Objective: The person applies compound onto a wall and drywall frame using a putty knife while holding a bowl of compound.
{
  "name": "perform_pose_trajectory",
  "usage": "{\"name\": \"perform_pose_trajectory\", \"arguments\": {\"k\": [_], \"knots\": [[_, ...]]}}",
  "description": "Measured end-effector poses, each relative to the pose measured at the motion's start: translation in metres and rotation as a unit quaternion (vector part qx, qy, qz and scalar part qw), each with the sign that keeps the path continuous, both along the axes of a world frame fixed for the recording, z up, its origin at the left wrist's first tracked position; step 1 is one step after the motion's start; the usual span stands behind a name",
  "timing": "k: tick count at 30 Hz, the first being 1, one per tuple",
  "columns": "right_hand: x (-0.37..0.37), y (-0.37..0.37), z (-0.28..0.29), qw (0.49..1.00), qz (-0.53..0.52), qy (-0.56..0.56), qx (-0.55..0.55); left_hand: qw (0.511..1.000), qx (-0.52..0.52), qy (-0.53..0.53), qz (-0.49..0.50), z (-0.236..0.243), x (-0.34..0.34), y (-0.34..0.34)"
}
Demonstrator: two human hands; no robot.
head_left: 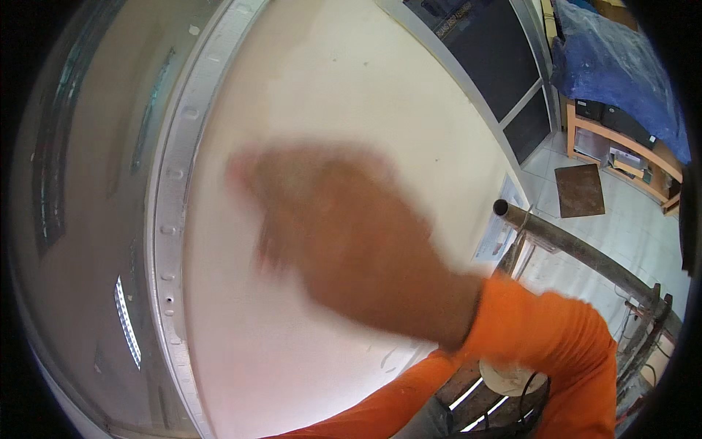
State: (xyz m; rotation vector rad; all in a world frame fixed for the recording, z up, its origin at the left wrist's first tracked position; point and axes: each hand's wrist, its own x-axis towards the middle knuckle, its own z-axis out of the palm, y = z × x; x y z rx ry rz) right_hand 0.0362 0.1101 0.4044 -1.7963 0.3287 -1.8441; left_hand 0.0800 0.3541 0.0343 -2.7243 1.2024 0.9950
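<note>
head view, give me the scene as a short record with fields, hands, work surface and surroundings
right hand: motion-blurred, before the pale surface; grip and contact unclear
left hand: not visible
sleeves: orange
left of surface: pale metal strip
right foreground: round pipe, open end showing
right background: blue sheet above wooden shelf; brown square on tiled floor

Fisheye view, brightly lit overall; corners lost to black. Right hand point(365, 234): heavily smeared by motion blur, outline and grip left unreadable. Pale panel point(351, 80): softly lit, washed out toward its lower end. Glossy grey surface point(88, 293): dimmer, marked by a hard white reflection point(128, 322). Metal strip point(167, 252): fairly sharp, bowed by lens distortion.
</note>
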Motion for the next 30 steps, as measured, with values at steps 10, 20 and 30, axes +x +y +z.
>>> {"name": "perform_pose_trajectory", "arguments": {"k": [10,20,30], "knots": [[-0.005,-0.192,-0.003,0.991,-0.129,-0.031,0.019,1.000,-0.003,-0.013,-0.021,0.001,-0.010,-0.001],[-0.029,-0.162,0.031,0.999,-0.005,0.005,0.051,1.000,0.006,0.005,-0.009,0.004,-0.008,-0.004],[0.002,0.008,0.012,0.996,0.039,-0.002,-0.081,1.000,0.008,0.010,-0.028,0.004,-0.006,-0.008]]}}
